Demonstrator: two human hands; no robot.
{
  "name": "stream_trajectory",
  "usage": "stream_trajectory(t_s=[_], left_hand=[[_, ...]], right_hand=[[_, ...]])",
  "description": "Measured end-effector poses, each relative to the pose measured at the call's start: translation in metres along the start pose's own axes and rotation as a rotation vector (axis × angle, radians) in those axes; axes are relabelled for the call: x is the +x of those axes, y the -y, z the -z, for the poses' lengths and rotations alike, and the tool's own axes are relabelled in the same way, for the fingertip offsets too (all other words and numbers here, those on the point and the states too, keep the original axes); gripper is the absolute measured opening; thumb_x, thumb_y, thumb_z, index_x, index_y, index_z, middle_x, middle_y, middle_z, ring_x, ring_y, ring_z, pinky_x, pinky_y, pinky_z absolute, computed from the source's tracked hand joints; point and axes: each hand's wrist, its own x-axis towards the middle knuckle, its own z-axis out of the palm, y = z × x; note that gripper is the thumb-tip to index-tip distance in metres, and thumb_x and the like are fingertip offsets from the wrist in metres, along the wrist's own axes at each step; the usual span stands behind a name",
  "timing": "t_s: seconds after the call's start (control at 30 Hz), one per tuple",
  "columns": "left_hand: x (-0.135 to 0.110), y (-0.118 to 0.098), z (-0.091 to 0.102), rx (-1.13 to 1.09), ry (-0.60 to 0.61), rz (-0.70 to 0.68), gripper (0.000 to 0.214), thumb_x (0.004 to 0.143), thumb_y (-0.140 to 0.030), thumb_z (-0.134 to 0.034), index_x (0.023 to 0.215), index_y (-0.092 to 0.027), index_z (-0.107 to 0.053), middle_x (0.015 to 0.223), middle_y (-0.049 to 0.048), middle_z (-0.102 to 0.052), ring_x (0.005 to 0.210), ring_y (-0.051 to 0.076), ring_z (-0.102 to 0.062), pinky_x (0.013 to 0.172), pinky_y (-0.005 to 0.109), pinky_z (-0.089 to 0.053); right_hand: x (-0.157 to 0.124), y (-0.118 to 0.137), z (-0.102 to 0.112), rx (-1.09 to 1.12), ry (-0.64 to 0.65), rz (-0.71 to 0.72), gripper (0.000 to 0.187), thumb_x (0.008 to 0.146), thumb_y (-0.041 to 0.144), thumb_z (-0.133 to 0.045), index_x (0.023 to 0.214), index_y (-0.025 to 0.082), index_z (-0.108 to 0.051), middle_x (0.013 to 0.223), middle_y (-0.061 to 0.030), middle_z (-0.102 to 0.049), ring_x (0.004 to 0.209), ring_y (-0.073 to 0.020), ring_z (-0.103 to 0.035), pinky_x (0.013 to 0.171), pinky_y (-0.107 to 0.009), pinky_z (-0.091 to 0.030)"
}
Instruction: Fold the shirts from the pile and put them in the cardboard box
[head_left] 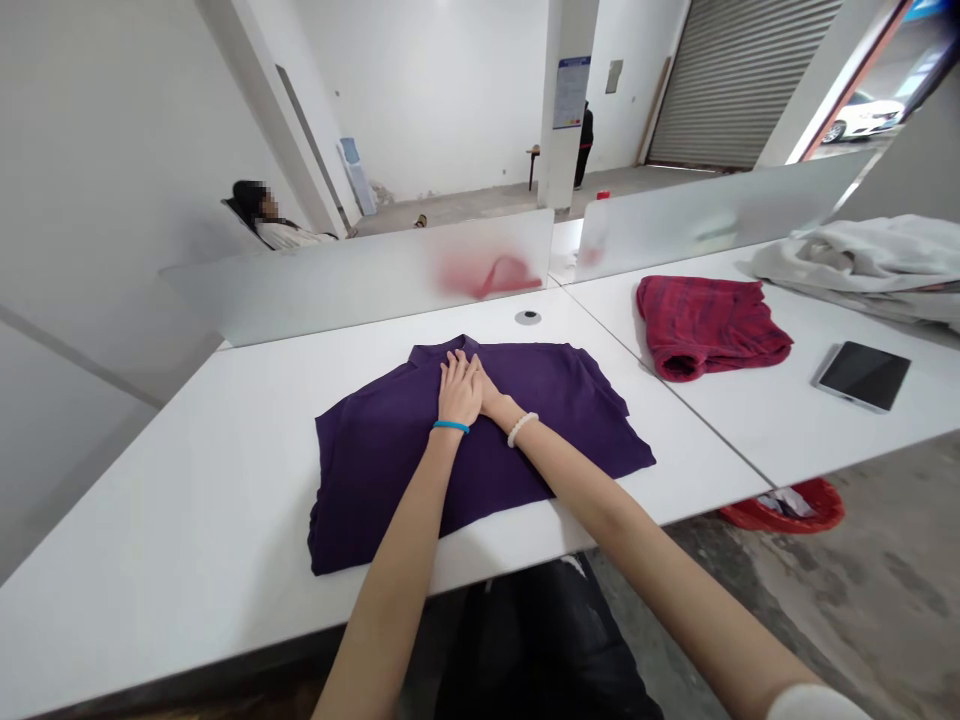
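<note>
In the head view, a dark purple knit shirt (375, 480) lies folded over on itself at the centre of the white laminate counter (187, 520), its edges uneven and its corners unsquared. The left hand (459, 390), above a blue wristband (451, 427), and the right hand (484, 388), above a white beaded bracelet (522, 428), lie flat, pressed together on it. A folded red cloth garment (709, 325) lies at right.

White walls (427, 90), grey roller shutter (739, 80), bare concrete floor (847, 600)
</note>
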Motion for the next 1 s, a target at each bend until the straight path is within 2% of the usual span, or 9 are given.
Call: stream_trajectory(t_s=[0.07, 0.13, 0.27, 0.33, 0.47, 0.67, 0.77, 0.87, 1.0], left_hand=[[-0.001, 0.025, 0.001, 0.009, 0.056, 0.057, 0.056, 0.095, -0.032, -0.015, 0.145, -0.009, -0.027, 0.152, 0.0141, -0.025, 0.14, 0.027, -0.022, 0.112, 0.047, -0.025], [-0.006, 0.056, 0.008, 0.035, 0.112, 0.118, 0.059, 0.095, -0.037, -0.018, 0.144, -0.006, -0.028, 0.15, 0.0167, -0.029, 0.139, 0.03, -0.026, 0.111, 0.049, -0.024], [-0.027, 0.123, 0.036, 0.125, 0.153, 0.232, 0.059, 0.092, -0.039, -0.029, 0.143, -0.01, -0.032, 0.153, 0.0136, -0.025, 0.141, 0.032, -0.018, 0.113, 0.053, -0.011], [-0.039, 0.151, 0.048, 0.166, 0.147, 0.326, 0.061, 0.092, -0.041, -0.029, 0.144, -0.01, -0.03, 0.152, 0.0162, -0.024, 0.14, 0.036, -0.018, 0.111, 0.058, -0.012], [-0.047, 0.18, 0.056, 0.21, 0.13, 0.448, 0.064, 0.091, -0.045, -0.026, 0.145, -0.01, -0.029, 0.151, 0.0195, -0.025, 0.139, 0.038, -0.022, 0.109, 0.059, -0.017], [-0.049, 0.175, 0.056, 0.222, 0.094, 0.442, 0.062, 0.092, -0.041, -0.021, 0.144, -0.007, -0.029, 0.151, 0.0176, -0.028, 0.139, 0.034, -0.022, 0.111, 0.054, -0.018], [-0.054, 0.164, 0.061, 0.234, 0.048, 0.434, 0.064, 0.093, -0.04, -0.017, 0.144, -0.002, -0.025, 0.152, 0.0195, -0.024, 0.14, 0.035, -0.017, 0.111, 0.056, -0.014], [-0.058, 0.14, 0.058, 0.234, 0.03, 0.373, 0.063, 0.093, -0.039, -0.016, 0.144, -0.002, -0.023, 0.154, 0.0183, -0.02, 0.142, 0.035, -0.011, 0.112, 0.055, -0.01], [-0.058, 0.082, 0.038, 0.189, 0.093, 0.228, 0.067, 0.092, -0.045, -0.02, 0.143, -0.002, -0.029, 0.153, 0.0183, -0.021, 0.141, 0.037, -0.011, 0.112, 0.057, -0.01]], right_hand=[[-0.001, -0.008, -0.001, 0.016, -0.036, -0.132, 0.056, 0.098, 0.032, -0.025, 0.149, 0.01, -0.018, 0.156, -0.0165, -0.006, 0.142, -0.036, -0.004, 0.108, -0.062, -0.014], [-0.007, -0.024, 0.001, 0.045, -0.042, -0.282, 0.056, 0.099, 0.036, -0.017, 0.15, 0.013, -0.016, 0.156, -0.0141, -0.011, 0.142, -0.034, -0.009, 0.109, -0.059, -0.018], [-0.047, -0.083, 0.011, -0.008, 0.055, -0.437, 0.056, 0.098, 0.042, -0.016, 0.149, 0.019, -0.023, 0.155, -0.0091, -0.019, 0.142, -0.0307, -0.013, 0.111, -0.055, -0.013], [-0.073, -0.115, 0.017, -0.047, 0.076, -0.534, 0.057, 0.098, 0.042, -0.016, 0.149, 0.018, -0.024, 0.155, -0.0105, -0.019, 0.142, -0.0319, -0.013, 0.111, -0.055, -0.013], [-0.103, -0.145, 0.022, -0.048, 0.075, -0.678, 0.057, 0.098, 0.044, -0.016, 0.148, 0.017, -0.026, 0.154, -0.0122, -0.022, 0.14, -0.0335, -0.018, 0.109, -0.06, -0.014], [-0.105, -0.132, 0.023, -0.08, -0.084, -0.662, 0.052, 0.097, 0.033, -0.021, 0.145, 0.015, -0.029, 0.15, -0.013, -0.03, 0.138, -0.0286, -0.024, 0.109, -0.051, -0.023], [-0.115, -0.128, 0.029, -0.076, -0.194, -0.713, 0.052, 0.096, 0.03, -0.028, 0.143, 0.01, -0.032, 0.145, -0.018, -0.037, 0.133, -0.0302, -0.032, 0.105, -0.047, -0.031], [-0.131, -0.127, 0.037, -0.049, -0.216, -0.888, 0.053, 0.094, 0.038, -0.036, 0.135, 0.004, -0.041, 0.13, -0.0252, -0.049, 0.122, -0.0342, -0.043, 0.095, -0.046, -0.038], [-0.147, -0.125, 0.049, 0.05, -0.064, -0.981, 0.058, 0.09, 0.052, -0.044, 0.12, 0.003, -0.053, 0.123, -0.0283, -0.053, 0.115, -0.0349, -0.05, 0.089, -0.042, -0.041]])
